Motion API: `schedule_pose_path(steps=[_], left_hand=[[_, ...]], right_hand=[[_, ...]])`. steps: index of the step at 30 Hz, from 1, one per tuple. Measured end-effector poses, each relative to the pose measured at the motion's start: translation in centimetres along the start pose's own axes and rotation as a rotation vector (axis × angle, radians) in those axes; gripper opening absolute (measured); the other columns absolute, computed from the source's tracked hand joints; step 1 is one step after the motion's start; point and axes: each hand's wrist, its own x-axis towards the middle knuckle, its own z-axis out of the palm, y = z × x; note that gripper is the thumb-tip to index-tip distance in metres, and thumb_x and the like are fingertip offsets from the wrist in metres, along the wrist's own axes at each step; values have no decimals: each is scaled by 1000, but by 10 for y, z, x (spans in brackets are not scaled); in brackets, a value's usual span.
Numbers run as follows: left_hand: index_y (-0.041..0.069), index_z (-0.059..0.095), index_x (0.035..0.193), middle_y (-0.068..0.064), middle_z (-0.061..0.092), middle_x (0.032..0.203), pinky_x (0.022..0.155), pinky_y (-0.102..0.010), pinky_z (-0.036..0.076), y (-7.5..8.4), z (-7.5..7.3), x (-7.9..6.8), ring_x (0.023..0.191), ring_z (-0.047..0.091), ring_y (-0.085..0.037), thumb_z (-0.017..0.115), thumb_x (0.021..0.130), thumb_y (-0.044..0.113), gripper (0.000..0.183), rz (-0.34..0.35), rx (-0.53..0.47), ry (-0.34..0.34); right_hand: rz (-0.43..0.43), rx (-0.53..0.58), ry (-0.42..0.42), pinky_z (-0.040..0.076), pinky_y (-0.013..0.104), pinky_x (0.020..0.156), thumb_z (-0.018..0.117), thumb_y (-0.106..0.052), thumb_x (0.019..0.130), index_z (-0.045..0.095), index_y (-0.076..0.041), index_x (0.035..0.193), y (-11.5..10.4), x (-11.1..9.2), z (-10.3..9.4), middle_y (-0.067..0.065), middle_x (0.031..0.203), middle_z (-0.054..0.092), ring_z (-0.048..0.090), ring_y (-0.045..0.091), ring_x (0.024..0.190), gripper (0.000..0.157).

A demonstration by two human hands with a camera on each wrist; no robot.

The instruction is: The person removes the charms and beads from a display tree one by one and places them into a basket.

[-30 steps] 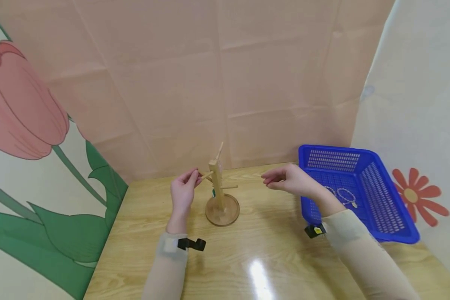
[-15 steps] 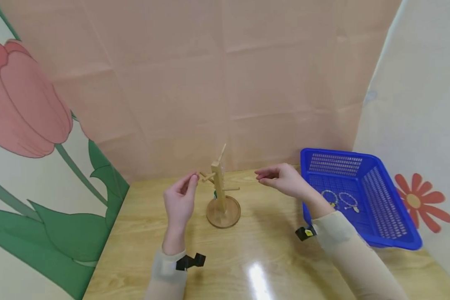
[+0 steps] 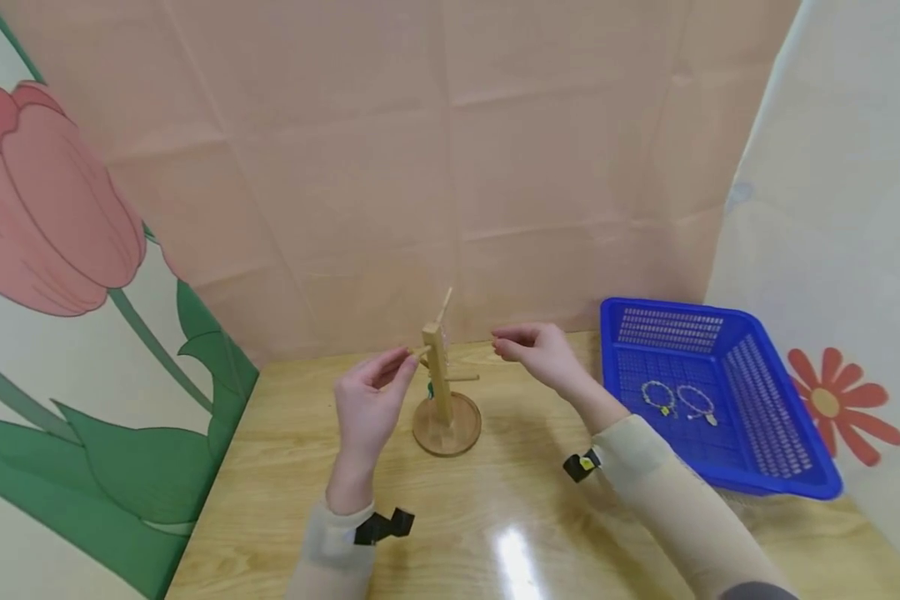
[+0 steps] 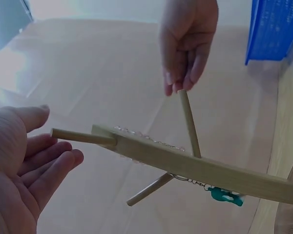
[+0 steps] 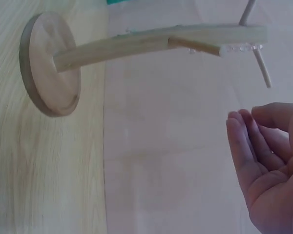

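A wooden display stand with a square post (image 3: 438, 379) and several round pegs stands on a round base (image 3: 465, 429). My left hand (image 3: 371, 408) is at the post's left; in the left wrist view a peg (image 4: 80, 136) ends between its thumb and fingers, with a gap at the thumb. A clear-beaded bracelet (image 4: 136, 133) hangs behind the post. On a lower peg (image 4: 151, 188) hangs a metal chain (image 4: 195, 183) with a green charm (image 4: 225, 196). To the stand's right hovers my right hand (image 3: 543, 358), fingers bent slightly, holding nothing.
A blue plastic basket (image 3: 776, 400) stands at the right, with a bracelet bearing a yellow charm (image 3: 664, 411) and another with a pale charm (image 3: 712, 419) inside. The wooden table (image 3: 487, 517) meets a pink cloth backdrop (image 3: 345, 208) behind the stand.
My left hand pinched the peg's tip a second ago, drew off it, then came back to the right, towards the post. My right hand has moved left, away from the basket, uncovering both bracelets.
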Motion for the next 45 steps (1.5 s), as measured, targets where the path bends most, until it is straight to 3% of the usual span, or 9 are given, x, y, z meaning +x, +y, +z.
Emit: schedule_pose_path(steps=[7,14,17,22,29,35,39,45], left_hand=[[6,77,104,-8,75,96,72,-25,61,0,3,-2,80,73,-16,78,88,15,18,6,14,15],[-1,77,100,-7,75,94,68,-23,61,-2,4,-5,78,73,-15,77,89,15,20,19,45,19],[1,77,100,-6,76,94,67,-23,61,-3,5,-4,77,73,-15,76,90,17,19,9,48,29],[3,78,99,-5,76,91,67,-24,61,-6,4,-4,76,73,-18,76,90,19,19,-81,2,64],[-1,76,99,-12,76,90,67,-23,61,-5,4,-2,76,73,-23,76,89,7,13,-181,-36,95],[-9,73,100,-22,74,93,74,-28,61,9,2,5,84,74,-32,72,89,-1,13,-228,-163,114],[-11,72,102,-28,71,95,78,-31,61,7,1,10,86,73,-35,72,90,-1,16,-290,-259,133],[-13,70,103,-35,68,98,80,-33,61,1,1,14,83,74,-25,72,89,-3,18,-346,-349,160]], right_hand=[[-66,2,16,61,30,80,69,-18,96,73,-7,117,-5,2,17,12,103,75,73,23,90,24],[-53,31,-13,61,30,81,69,-16,96,73,-4,116,-6,0,24,18,107,73,71,34,95,24],[-51,14,-16,60,30,82,70,-19,96,73,-6,117,-9,0,27,15,107,73,72,29,94,25],[-69,-31,-13,61,29,80,71,-25,95,74,-11,116,-15,-1,33,7,106,74,72,20,92,26],[-128,-63,32,61,30,76,74,-36,91,76,-16,112,-20,-1,44,-4,104,75,70,14,92,28],[-164,-34,25,61,31,77,73,-37,91,77,-20,111,-26,-1,54,-5,105,75,70,14,92,26],[-183,-24,14,62,31,75,73,-37,91,77,-20,109,-28,0,59,-5,103,75,71,15,89,25],[-232,-48,35,62,28,72,74,-37,91,78,-17,106,-28,2,65,-4,100,75,72,13,85,25]])
